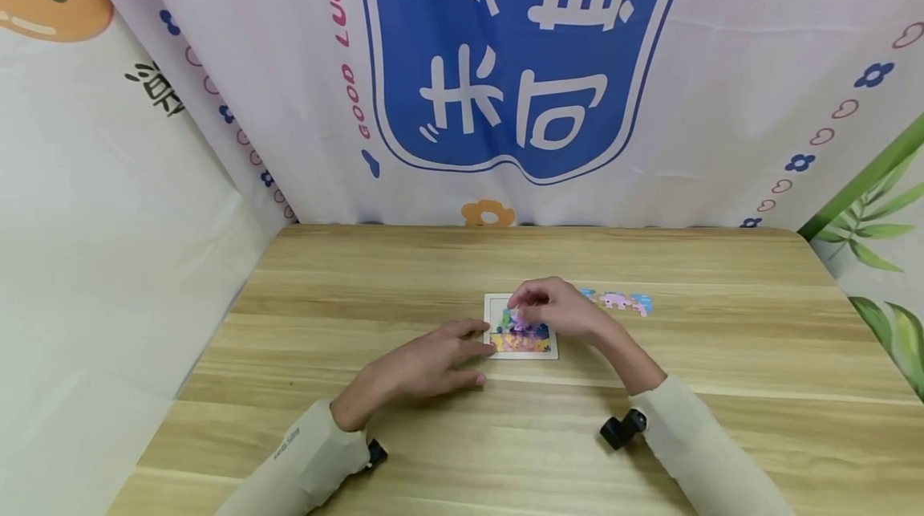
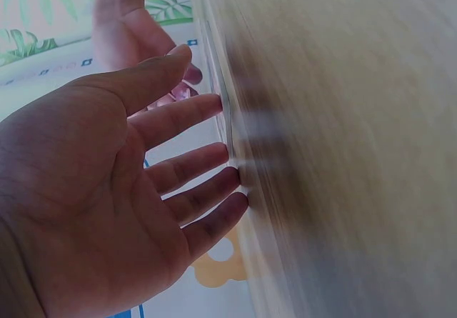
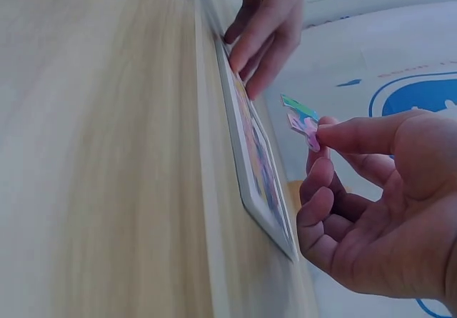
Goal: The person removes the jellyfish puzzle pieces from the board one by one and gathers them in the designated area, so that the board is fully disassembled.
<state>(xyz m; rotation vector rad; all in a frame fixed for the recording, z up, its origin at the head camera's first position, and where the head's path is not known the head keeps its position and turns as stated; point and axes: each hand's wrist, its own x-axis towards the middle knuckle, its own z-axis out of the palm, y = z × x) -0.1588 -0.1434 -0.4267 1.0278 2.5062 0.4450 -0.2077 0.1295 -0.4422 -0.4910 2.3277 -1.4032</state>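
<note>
A square puzzle board (image 1: pixel 521 355) with a pale frame lies on the table, its lower part filled with a colourful picture. My right hand (image 1: pixel 559 307) is over the upper right of the board. Its thumb and index finger pinch a puzzle piece (image 3: pixel 304 124) in purple and green, held just off the board in the right wrist view. My left hand (image 1: pixel 433 359) rests at the board's left edge with its fingers extended, as the left wrist view also shows; the fingertips (image 2: pixel 221 153) touch the edge and nothing is held.
Several loose puzzle pieces (image 1: pixel 615 301) lie on the wooden table (image 1: pixel 346 275) to the right of the board, partly behind my right hand. A printed curtain (image 1: pixel 289 99) hangs along the table's far edge. Each sleeve has a small black camera (image 1: pixel 622 429) at the wrist.
</note>
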